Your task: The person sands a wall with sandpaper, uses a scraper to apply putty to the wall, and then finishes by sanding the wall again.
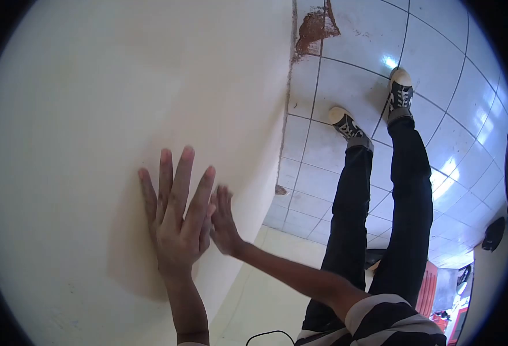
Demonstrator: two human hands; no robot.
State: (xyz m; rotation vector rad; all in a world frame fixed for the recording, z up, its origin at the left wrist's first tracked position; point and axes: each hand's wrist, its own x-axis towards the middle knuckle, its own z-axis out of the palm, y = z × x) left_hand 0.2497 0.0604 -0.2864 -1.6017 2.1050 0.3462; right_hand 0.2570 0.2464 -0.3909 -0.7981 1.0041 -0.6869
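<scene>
My left hand is spread out at the pale wall, its back towards me and its palm to the wall. A soft shadow falls on the wall around that hand. Just to its right, my right hand is seen edge-on with its fingers stretched out, slightly blurred. The left hand's thumb side overlaps it in this view. Neither hand holds anything.
White floor tiles meet the wall along a rough edge, with a broken reddish patch there. My legs in dark trousers and sneakers stand on the tiles. A thin black cable curves at the bottom. Red and other items show at lower right.
</scene>
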